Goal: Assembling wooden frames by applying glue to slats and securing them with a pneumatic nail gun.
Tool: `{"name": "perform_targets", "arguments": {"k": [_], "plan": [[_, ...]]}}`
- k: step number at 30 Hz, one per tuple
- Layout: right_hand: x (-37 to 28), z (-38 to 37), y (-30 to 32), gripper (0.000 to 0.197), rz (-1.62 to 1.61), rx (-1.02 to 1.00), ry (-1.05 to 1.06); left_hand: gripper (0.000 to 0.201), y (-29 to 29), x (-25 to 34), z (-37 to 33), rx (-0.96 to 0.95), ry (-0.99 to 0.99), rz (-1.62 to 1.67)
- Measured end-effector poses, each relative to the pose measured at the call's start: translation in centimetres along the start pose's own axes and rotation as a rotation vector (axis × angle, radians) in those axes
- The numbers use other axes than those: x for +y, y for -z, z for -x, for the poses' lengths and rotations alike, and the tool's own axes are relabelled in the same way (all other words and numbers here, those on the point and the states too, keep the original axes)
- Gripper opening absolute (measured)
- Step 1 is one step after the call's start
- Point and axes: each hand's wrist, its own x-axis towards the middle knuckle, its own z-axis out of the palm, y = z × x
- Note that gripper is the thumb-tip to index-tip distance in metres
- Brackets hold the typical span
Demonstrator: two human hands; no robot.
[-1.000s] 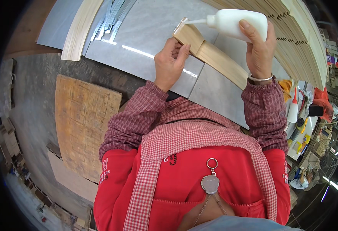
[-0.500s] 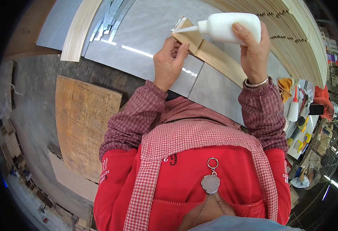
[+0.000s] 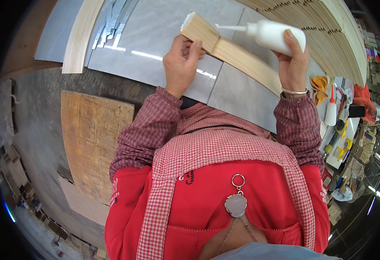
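Note:
My left hand pinches the near edge of a short wooden piece, thumb on top and fingers partly hidden beneath. White glue coats the far left end of that piece. Its other end meets a longer wooden board that runs toward my right wrist. In my right hand is a white squeeze glue bottle, tipped on its side with the thin nozzle pointing left. The nozzle tip is apart from the wood, over the grey tabletop.
Stacked wooden strips rise at the far right. Metal strips and a pale plank lie at the left. A side surface at right holds an orange cloth and a red-tipped bottle. A worn wooden board sits lower left.
The bottle in my right hand has moved right, its nozzle leaving the glued end of the short piece. My left hand and that piece have shifted slightly left.

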Motion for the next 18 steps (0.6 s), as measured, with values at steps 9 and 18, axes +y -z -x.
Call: {"name": "perform_targets", "arguments": {"k": [9, 18], "plan": [[3.1, 2.9, 1.9, 0.056, -0.087, 0.219, -0.1, 0.017, 0.6, 1.9, -1.4, -0.008, 0.316, 0.175], [4.7, 3.9, 0.7, 0.061, -0.018, 0.292, -0.024, 0.016, 0.6, 2.1, -1.8, -0.012, 0.4, 0.157]]}}
